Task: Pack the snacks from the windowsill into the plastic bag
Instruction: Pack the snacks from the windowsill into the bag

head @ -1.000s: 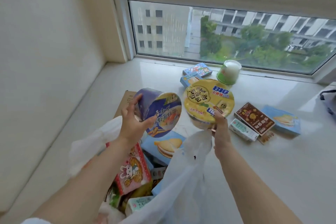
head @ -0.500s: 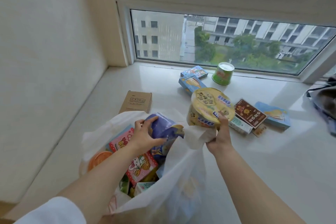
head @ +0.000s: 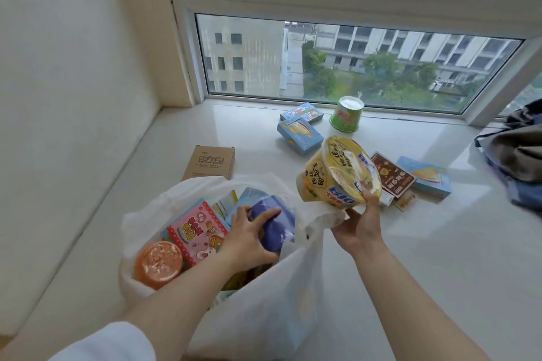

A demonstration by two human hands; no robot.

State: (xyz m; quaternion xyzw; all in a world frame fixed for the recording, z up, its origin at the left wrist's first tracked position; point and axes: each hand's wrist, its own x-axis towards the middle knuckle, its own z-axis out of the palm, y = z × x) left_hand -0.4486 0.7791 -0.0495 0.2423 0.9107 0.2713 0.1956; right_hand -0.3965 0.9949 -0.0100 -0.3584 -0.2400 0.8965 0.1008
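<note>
Right now the packing is mid-stride. Nearest, the plastic bag (head: 264, 316) sits open on the windowsill (head: 440, 272), already holding a pink snack packet (head: 196, 231), an orange-lidded cup (head: 158, 262) and some flat boxes. The left hand (head: 249, 239) is down inside the bag's mouth, fingers wrapped around a purple noodle bowl (head: 277, 226) — pressing it in among the rest, by the look of it. At about two o'clock from that, the right hand (head: 359, 227) grips a yellow noodle bowl (head: 340, 174) tilted on its side, while also pinching the bag's rim to keep it open.

Next, I'd judge, the left hand must let go and clear out so the yellow bowl can drop in; space looks tight, so it may need nudging.

Farther off, a brown carton (head: 211, 163) lies at eleven o'clock; two blue boxes (head: 299, 135) and a green cup (head: 347, 114) wait at twelve to one, near the window. A brown packet (head: 391, 174) and a pale blue box (head: 425, 177) lie at two o'clock, partly behind the bowl. Dark cloth (head: 516, 152) is heaped at three.
</note>
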